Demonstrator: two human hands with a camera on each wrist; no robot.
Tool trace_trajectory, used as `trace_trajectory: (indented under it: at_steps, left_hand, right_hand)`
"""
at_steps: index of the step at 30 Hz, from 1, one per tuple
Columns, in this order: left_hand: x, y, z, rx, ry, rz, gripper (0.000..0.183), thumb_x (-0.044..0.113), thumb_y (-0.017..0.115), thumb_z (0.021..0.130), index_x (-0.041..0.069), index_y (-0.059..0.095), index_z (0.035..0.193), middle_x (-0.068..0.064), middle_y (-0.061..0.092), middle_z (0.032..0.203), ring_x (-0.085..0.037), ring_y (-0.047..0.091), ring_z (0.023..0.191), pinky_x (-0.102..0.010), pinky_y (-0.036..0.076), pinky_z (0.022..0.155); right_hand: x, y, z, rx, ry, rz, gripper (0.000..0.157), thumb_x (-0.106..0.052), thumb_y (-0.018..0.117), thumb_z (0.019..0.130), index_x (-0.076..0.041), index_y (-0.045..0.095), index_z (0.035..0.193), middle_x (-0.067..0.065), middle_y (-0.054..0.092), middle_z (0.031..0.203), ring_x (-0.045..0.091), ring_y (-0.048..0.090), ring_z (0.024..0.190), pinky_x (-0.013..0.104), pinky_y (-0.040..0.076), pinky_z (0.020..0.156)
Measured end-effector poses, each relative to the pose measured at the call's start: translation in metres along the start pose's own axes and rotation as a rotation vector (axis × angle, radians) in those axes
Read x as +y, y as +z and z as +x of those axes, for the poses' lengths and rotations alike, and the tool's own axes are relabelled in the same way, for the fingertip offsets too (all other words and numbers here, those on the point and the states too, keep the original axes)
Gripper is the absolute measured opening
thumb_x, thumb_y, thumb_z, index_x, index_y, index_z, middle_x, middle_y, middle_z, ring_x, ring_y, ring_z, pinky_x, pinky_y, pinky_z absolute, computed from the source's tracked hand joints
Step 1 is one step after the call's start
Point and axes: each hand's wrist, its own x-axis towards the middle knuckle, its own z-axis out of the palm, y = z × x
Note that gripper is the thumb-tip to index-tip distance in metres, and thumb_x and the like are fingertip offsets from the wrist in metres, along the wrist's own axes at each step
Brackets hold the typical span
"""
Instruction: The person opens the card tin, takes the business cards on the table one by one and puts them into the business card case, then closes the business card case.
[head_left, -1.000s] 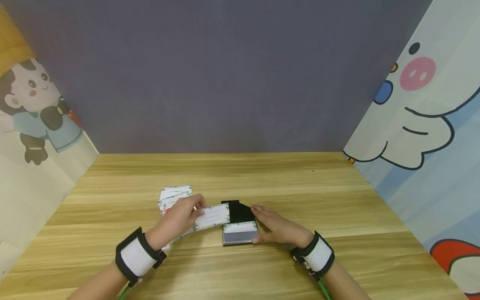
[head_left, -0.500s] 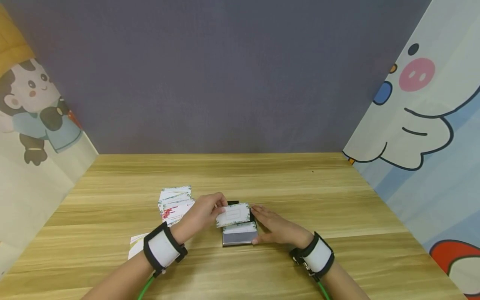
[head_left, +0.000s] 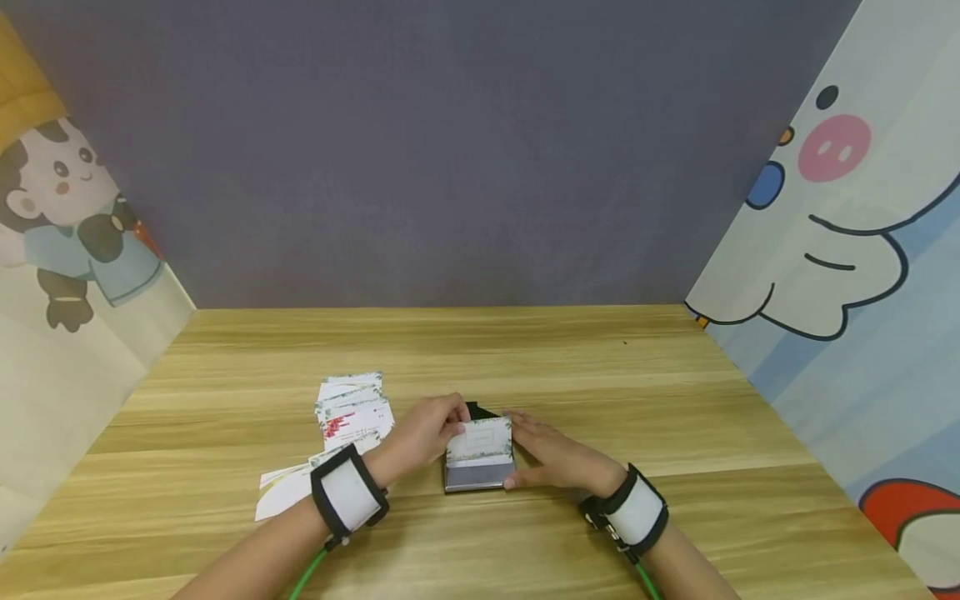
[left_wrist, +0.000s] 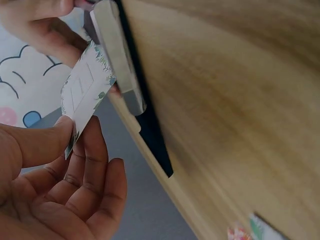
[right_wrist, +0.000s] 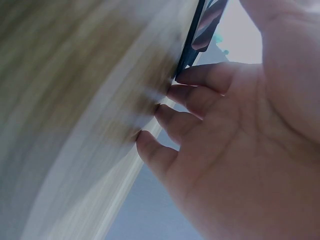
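Between thumb and fingers, my left hand (head_left: 420, 435) pinches a white card (head_left: 486, 440) with a leafy green border. The card's lower edge meets the silver front of a card case (head_left: 480, 478), whose black part (head_left: 480, 410) shows behind it. In the left wrist view, the card (left_wrist: 85, 82) stands tilted beside the case, the thumb on one face. My right hand (head_left: 558, 457) lies along the case's right side, its thumb at the near corner. The right wrist view has that hand (right_wrist: 225, 145) with fingertips down on the table, next to the black edge.
Several white cards (head_left: 352, 400) with green or red prints lie overlapping on the wooden table (head_left: 600, 358), left of the case. More cards (head_left: 281, 493) lie nearer, partly under the left forearm. A grey wall (head_left: 450, 167) and cartoon-printed side panels surround the table.
My left hand has carried the card rightward from beside the loose cards and then lowered it to the case's silver front. The right hand has stayed in place.
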Motion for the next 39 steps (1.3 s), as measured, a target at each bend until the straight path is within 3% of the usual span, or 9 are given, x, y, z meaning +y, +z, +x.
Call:
trace_trajectory:
  at_steps: [11, 18, 24, 33, 39]
  left_hand:
    - [-0.004, 0.007, -0.005, -0.034, 0.008, 0.081, 0.012, 0.004, 0.065, 0.079, 0.008, 0.057, 0.087, -0.008, 0.064, 0.082, -0.017, 0.056, 0.073, -0.037, 0.052, 0.064]
    - [-0.002, 0.009, -0.008, -0.081, 0.032, 0.199, 0.017, 0.010, 0.070, 0.074, 0.006, 0.060, 0.087, -0.007, 0.059, 0.083, -0.020, 0.055, 0.078, -0.038, 0.051, 0.067]
    - [0.001, 0.010, -0.010, -0.123, 0.021, 0.229, 0.017, 0.013, 0.071, 0.074, 0.006, 0.062, 0.086, -0.007, 0.058, 0.081, -0.020, 0.055, 0.075, -0.036, 0.050, 0.065]
    - [0.001, 0.009, -0.014, -0.109, 0.073, 0.264, 0.013, 0.012, 0.070, 0.075, 0.006, 0.065, 0.085, -0.006, 0.059, 0.080, -0.017, 0.054, 0.072, -0.032, 0.050, 0.062]
    - [0.003, 0.008, -0.016, -0.109, 0.064, 0.282, 0.018, 0.014, 0.069, 0.077, 0.005, 0.068, 0.092, -0.006, 0.061, 0.084, -0.018, 0.056, 0.075, -0.032, 0.051, 0.064]
  right_hand:
    - [0.000, 0.000, 0.000, -0.002, 0.005, -0.002, 0.087, -0.047, 0.061, 0.079, 0.004, 0.024, 0.139, 0.027, 0.019, 0.147, 0.041, 0.016, 0.133, 0.060, 0.022, 0.105]
    - [0.000, 0.000, -0.001, -0.014, 0.004, -0.015, 0.088, -0.048, 0.058, 0.081, 0.005, 0.020, 0.140, 0.027, 0.017, 0.148, 0.040, 0.015, 0.133, 0.059, 0.022, 0.106]
    - [-0.001, -0.001, -0.001, -0.017, -0.004, -0.027, 0.088, -0.048, 0.058, 0.081, 0.006, 0.020, 0.140, 0.027, 0.017, 0.148, 0.040, 0.015, 0.134, 0.059, 0.022, 0.106]
    - [0.000, 0.000, -0.001, -0.016, -0.002, -0.039, 0.089, -0.050, 0.058, 0.081, 0.006, 0.021, 0.140, 0.026, 0.018, 0.148, 0.039, 0.016, 0.134, 0.058, 0.022, 0.106]
    - [0.000, 0.000, -0.001, -0.017, 0.005, -0.032, 0.089, -0.050, 0.057, 0.081, 0.005, 0.020, 0.140, 0.026, 0.018, 0.148, 0.039, 0.016, 0.134, 0.058, 0.022, 0.106]
